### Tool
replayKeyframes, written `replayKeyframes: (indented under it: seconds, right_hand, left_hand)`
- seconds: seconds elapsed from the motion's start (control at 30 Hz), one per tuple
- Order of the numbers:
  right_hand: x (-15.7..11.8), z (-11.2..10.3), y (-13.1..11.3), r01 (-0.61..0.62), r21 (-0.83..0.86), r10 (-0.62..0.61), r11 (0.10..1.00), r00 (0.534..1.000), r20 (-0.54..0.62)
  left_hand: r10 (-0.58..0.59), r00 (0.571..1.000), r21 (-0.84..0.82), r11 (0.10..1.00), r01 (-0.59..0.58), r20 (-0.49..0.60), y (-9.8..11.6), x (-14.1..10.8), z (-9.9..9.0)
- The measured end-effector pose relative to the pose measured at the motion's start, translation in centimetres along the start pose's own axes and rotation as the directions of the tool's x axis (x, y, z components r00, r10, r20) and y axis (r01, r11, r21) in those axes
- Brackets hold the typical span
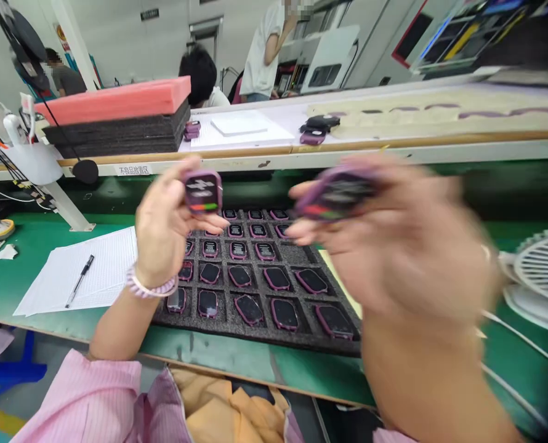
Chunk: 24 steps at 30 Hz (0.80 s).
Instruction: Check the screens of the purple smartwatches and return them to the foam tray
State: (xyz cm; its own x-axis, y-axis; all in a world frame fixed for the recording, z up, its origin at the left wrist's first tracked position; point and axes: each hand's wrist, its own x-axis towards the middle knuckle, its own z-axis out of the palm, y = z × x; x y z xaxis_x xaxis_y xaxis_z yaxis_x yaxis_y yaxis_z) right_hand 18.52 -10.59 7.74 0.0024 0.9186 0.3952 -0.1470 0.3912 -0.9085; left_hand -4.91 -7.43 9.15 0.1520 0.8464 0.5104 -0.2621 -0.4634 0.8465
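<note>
My left hand (163, 215) grips a purple-framed smartwatch body (203, 191) by its edges; its lit screen shows pale marks with red and green at the bottom. Blurred by motion, my right hand (394, 240) is closed on a second purple smartwatch body (336, 192), its screen lit in the same way. Both are held up above a dark foam tray (225, 329), whose square pockets hold several more purple smartwatch bodies (284, 314). Some in the far rows have lit screens, while the near ones look dark. My right hand hides part of the tray's right side.
Left of the tray lie printed sheets (47, 277) with a pen (80, 280). A white fan (544, 271) stands at the right. Behind, a shelf (237, 157) bears pink and black foam (117, 101) and a few watch pieces (313, 136). Other people are beyond it.
</note>
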Motion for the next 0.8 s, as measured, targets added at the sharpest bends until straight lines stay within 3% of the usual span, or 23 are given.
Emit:
replayKeyframes:
  seconds: [0.13, 0.2, 0.5, 0.8]
  right_hand:
    - [1.6, 1.4, 2.0, -0.161, 0.266, 0.153, 0.950, 0.987, 0.049]
    - [2.0, 1.6, 2.9, -0.214, 0.282, 0.203, 0.935, 0.977, 0.069]
    - [1.9, 1.5, 2.7, -0.194, 0.240, 0.183, 0.951, 0.981, 0.069]
    - [2.0, 1.5, 3.1, -0.173, 0.230, 0.158, 0.958, 0.984, 0.084]
  left_hand:
    - [-0.264, 0.941, -0.208, 0.929, 0.307, 0.210, -3.2, 1.6, 1.4]
    - [-0.296, 0.927, -0.207, 0.916, 0.344, 0.231, -4.2, 1.7, 1.7]
    - [-0.157, 0.968, -0.094, 0.980, 0.178, 0.196, -5.2, 1.6, 1.9]
    - [-0.144, 0.970, -0.048, 0.987, 0.156, 0.195, -5.2, 1.7, 1.8]
